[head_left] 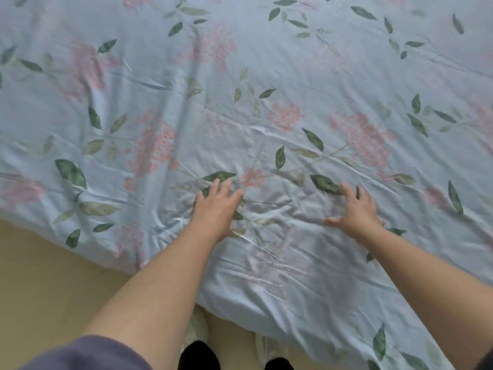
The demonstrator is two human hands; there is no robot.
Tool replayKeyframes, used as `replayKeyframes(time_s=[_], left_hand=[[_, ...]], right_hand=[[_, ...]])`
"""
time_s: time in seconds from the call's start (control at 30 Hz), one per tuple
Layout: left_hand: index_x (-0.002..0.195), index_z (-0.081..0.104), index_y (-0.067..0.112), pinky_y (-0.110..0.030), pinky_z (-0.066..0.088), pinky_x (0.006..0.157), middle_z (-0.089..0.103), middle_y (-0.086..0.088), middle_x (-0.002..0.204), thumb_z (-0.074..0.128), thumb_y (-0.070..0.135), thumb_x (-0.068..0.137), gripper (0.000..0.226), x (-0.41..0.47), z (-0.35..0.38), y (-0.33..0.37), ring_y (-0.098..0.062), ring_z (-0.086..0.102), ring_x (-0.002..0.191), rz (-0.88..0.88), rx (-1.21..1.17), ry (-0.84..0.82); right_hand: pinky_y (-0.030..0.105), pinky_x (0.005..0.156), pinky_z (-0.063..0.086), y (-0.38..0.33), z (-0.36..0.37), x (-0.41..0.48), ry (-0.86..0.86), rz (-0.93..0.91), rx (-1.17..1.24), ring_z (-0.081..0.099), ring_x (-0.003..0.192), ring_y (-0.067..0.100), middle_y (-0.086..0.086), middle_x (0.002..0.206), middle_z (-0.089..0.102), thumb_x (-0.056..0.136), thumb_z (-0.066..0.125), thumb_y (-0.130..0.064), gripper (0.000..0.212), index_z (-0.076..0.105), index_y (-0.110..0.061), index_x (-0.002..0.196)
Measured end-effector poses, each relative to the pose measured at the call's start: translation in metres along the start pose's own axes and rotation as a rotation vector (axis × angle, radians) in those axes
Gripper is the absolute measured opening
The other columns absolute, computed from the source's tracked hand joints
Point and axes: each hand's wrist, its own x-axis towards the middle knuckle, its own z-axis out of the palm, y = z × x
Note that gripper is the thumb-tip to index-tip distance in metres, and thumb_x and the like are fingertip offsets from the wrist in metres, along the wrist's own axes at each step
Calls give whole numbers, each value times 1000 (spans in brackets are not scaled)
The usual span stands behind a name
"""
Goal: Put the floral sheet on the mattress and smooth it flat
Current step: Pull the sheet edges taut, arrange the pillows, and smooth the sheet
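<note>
The floral sheet (pixel 266 76), pale blue with pink flower clusters and green leaves, lies spread over the mattress and fills most of the view. Its near edge hangs down over the mattress side toward the floor. My left hand (pixel 216 206) lies flat on the sheet with fingers straight and spread, close to the near edge. My right hand (pixel 356 212) presses flat on the sheet about a forearm's length to the right, fingers spread, thumb pointing left. Small creases run between and around both hands. The mattress itself is hidden under the sheet.
A yellowish floor (pixel 40 276) shows at the lower left beside the bed. My feet in white shoes (pixel 269 348) and dark trouser legs stand right against the draped near edge. Longer folds cross the sheet at the left.
</note>
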Motion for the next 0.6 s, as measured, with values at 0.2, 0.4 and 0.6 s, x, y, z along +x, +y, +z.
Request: replayKeyframes(time_s=[0.2, 0.4, 0.6], left_hand=[[148, -4, 42, -75, 12, 102, -19, 6, 158, 75, 54, 68, 113, 31, 10, -52, -31, -16, 145, 74, 35, -110], [146, -5, 47, -76, 19, 100, -19, 11, 157, 74, 65, 60, 118, 16, 21, -211, -30, -14, 145, -202, -80, -91], [150, -2, 38, -50, 24, 114, -10, -12, 158, 75, 67, 56, 125, -33, 33, -347, -38, 10, 144, -557, -233, -175]], right_hand=[[57, 115, 13, -55, 25, 12, -73, 125, 62, -10, 143, 47, 12, 157, -23, 66, 81, -51, 120, -6, -44, 148], [73, 102, 18, -210, 75, -1, -54, -21, 42, -18, 142, 42, 3, 154, -31, 68, 80, -49, 111, -2, -56, 142], [78, 99, 10, -379, 136, -56, -148, -614, -395, -18, 141, 46, 10, 157, -23, 74, 74, -46, 92, 13, -54, 143]])
